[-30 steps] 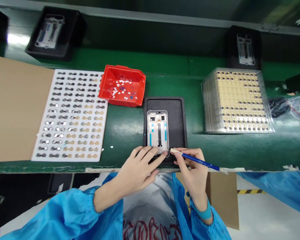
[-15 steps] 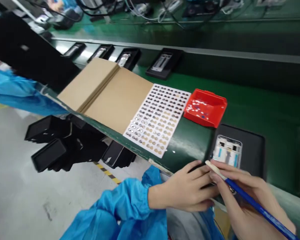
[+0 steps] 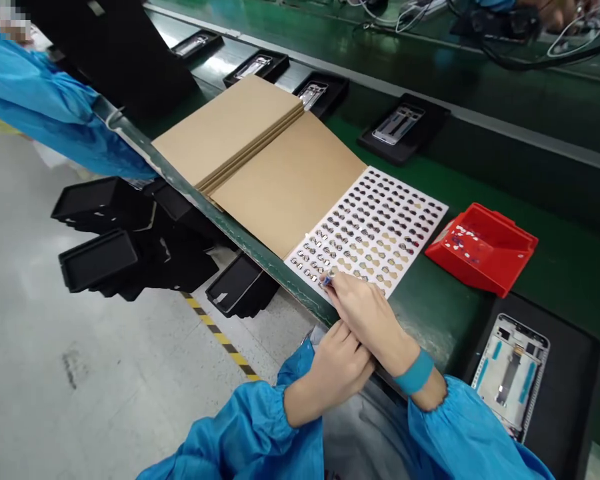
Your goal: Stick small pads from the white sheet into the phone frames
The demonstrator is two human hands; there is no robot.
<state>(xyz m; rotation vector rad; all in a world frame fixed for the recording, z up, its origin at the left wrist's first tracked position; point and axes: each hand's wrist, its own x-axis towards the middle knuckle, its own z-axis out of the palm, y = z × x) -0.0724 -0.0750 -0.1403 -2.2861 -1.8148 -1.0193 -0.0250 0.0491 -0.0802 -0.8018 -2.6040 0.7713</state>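
My right hand point(image 3: 361, 310) reaches over the near edge of a white sheet point(image 3: 414, 248) covered with rows of small dark, silvery and tan stickers. Its fingers are closed on a blue stick point(image 3: 327, 281), of which only a small blue part shows at the fingertips. My left hand point(image 3: 333, 370) is curled closed just below the right wrist, at the bench edge; what it holds, if anything, is hidden. To the right, a phone frame point(image 3: 511, 373) with blue strips lies in a black tray point(image 3: 570, 393), away from both hands.
A red bin point(image 3: 500, 257) with small white and blue bits stands beyond the sheet. Brown cardboard point(image 3: 290, 180) lies left of it. Black trays with phone frames point(image 3: 399, 125) line the back. Stacked black trays point(image 3: 100, 257) sit below the bench. A person's blue sleeve point(image 3: 55, 107) is at far left.
Both hands have left the phone frame and moved left. My right hand has gone to the sticker sheet with the blue stick; my left hand has curled closed. The view has shifted.
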